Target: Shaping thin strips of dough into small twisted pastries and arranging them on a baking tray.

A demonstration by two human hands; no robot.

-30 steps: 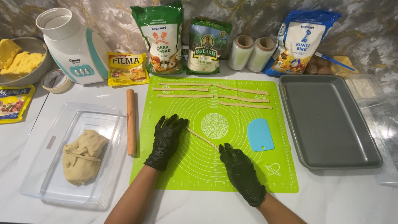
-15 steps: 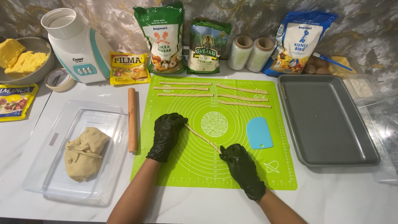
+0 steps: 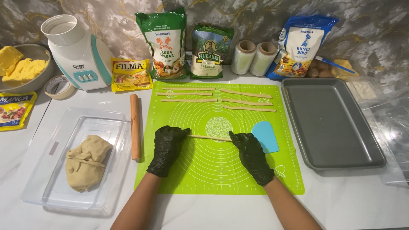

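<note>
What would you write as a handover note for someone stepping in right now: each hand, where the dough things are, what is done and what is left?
Left hand and right hand, both in black gloves, pinch the ends of one thin dough strip on the green mat.
Done: finished strips lie in rows at the mat's far edge.
Left: the dough lump in the clear tray; the baking pan holds nothing.

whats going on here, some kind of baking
A person in black gloves has a thin dough strip stretched between the left hand and right hand on a green silicone mat. More finished strips lie along the mat's far edge. A blue scraper sits by the right hand, a wooden rolling pin beside the mat, a dough lump in a clear tray, and a grey baking pan to the right.
</note>
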